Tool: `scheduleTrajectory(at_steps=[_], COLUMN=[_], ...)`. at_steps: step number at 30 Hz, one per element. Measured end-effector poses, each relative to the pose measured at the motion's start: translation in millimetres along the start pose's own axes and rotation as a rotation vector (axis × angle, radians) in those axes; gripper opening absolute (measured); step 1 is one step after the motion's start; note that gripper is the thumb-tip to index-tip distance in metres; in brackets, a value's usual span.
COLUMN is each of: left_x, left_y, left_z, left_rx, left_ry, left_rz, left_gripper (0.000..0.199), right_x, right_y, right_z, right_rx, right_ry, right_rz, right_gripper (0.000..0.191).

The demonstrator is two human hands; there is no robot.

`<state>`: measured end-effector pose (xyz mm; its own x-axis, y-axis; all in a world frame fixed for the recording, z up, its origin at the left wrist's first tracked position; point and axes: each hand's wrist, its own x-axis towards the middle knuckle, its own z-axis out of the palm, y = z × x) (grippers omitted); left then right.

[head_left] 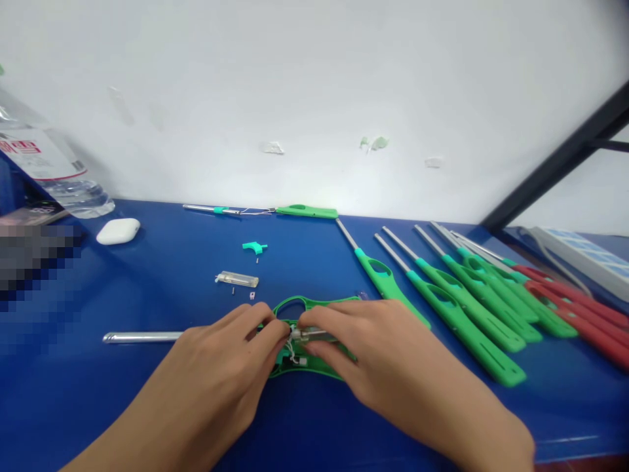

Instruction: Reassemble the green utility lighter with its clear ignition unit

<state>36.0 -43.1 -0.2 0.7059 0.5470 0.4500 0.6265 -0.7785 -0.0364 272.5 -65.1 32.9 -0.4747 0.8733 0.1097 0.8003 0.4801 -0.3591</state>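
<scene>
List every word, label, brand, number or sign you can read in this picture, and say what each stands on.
No text is clear enough to quote.
Bottle: its label carries red characters and a barcode, too blurred to read.
Flat item at the left edge: small pale marks, unreadable.
Open green casing, green lighters, red lighters: no lettering that I can make out.

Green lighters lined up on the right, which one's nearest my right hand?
The leftmost green lighter in that row: it lies right beside your right hand, while the others lie farther right.
</scene>
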Motion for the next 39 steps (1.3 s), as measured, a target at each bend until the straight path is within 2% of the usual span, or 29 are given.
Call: scheduleTrajectory(at_steps=[13, 29, 39], left_x=[-0.7, 3.0, 1.0], left_y=[0.5, 2.3, 4.0], left_z=[4.0, -0.7, 0.9], left_rx=[-0.028, -0.016, -0.024], left_ry=[-0.03, -0.039, 0.026], left_rz=[-0.016, 0.011, -0.027], left_gripper=[0.034, 0.045, 0.047], right_x=[1.8, 2.6, -0.9], right_y=[-0.5, -2.3, 2.9], right_z=[1.5, -3.0, -1.0], right_rx=[-0.002, 0.004, -0.012], right_ry=[-0.03, -0.078, 0.053], right_rz=[0.019, 0.022, -0.08], right_gripper=[0.008, 0.011, 0.012])
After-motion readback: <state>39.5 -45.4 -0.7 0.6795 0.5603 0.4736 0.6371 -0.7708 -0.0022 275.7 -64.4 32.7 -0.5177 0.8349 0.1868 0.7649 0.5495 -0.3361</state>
